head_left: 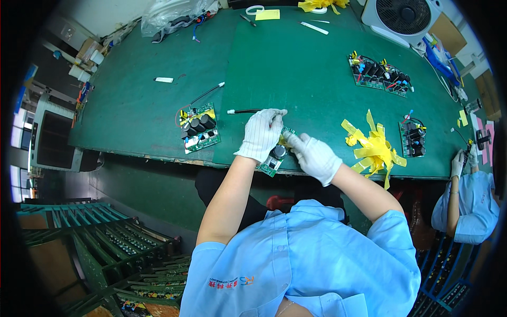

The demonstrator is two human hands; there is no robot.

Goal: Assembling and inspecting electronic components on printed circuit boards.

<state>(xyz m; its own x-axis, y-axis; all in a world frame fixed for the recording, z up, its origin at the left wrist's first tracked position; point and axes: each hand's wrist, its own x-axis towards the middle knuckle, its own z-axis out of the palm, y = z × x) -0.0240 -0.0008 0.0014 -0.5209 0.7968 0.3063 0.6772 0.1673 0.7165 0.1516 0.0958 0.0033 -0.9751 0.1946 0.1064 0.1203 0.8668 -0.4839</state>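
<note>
A green circuit board with dark round capacitors lies near the table's front edge, tilted and partly covered by my hands. My left hand, in a white striped glove, is closed over the board's left side and upper end. From under that hand a black cable with a white connector runs out to the left. At the board's right side is my right hand, also gloved, with thumb and fingers pinched together. A bit of yellow shows by its fingertips; what they hold is too small to make out.
Left stands another circuit board with a cable. Right are a pile of yellow tape strips, a small board and joined boards. A fan stands at the back right. A co-worker's gloved hand is far right.
</note>
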